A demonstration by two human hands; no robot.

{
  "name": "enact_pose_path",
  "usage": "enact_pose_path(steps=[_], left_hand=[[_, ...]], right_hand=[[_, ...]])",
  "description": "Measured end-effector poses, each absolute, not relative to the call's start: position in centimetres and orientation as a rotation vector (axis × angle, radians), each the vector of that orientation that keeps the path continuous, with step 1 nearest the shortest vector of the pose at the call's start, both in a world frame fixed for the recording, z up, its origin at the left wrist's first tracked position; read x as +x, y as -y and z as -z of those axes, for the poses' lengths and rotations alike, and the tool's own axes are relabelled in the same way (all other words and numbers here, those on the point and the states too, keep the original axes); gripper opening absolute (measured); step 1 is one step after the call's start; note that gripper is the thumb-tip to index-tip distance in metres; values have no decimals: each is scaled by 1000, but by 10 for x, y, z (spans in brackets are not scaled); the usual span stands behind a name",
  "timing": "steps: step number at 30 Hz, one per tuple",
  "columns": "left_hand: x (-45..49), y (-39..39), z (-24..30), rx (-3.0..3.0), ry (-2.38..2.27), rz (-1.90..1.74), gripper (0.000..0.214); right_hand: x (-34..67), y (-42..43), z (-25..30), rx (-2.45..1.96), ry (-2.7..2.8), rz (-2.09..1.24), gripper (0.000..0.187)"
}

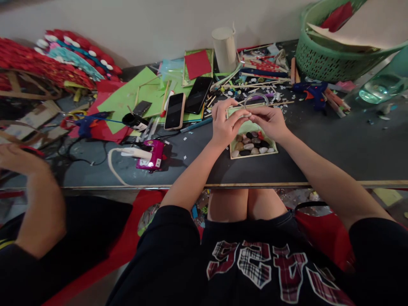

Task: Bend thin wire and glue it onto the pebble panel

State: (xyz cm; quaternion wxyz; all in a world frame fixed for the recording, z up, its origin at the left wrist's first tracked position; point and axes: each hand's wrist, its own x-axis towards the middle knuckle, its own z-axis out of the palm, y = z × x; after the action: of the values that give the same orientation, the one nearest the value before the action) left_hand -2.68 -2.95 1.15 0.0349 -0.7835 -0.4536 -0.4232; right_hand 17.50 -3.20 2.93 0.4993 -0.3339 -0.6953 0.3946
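Note:
My left hand [227,123] and my right hand [269,122] meet fingertip to fingertip, both closed in a pinch. A thin, clear, glossy ring [256,96] loops up from behind the pinched fingers; its lower part is hidden by them. Below my hands, a shallow pale-green tray [233,157] with a light border lies on the table. Smooth pebbles [249,146] in black, grey, brown and white cover its near part, with a small red piece [260,135] among them. My hands and wrists cover parts of the tray's sides.
Two phones [175,111], a purple power adapter [152,155], and a glue gun [87,125] lie to the left. Behind stand a white cylinder [224,50] and scattered sticks. On the right are another glue gun [314,95], a green basket [328,63] and a water glass [371,91]. A co-worker's arm [44,199] rests left.

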Motion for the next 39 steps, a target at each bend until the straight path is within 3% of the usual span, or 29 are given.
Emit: enact_pose_path(steps=[6,19,39], left_hand=[[-26,30,-15,-2464,1344,1205,54],[-26,27,-7,-2436,1345,1241,42],[-25,24,-6,-2424,1370,1251,57]], right_hand=[[178,35,-34,-924,1836,-621,19],[177,36,-34,-955,1884,-476,18],[178,35,-35,-903,1934,-429,21]])
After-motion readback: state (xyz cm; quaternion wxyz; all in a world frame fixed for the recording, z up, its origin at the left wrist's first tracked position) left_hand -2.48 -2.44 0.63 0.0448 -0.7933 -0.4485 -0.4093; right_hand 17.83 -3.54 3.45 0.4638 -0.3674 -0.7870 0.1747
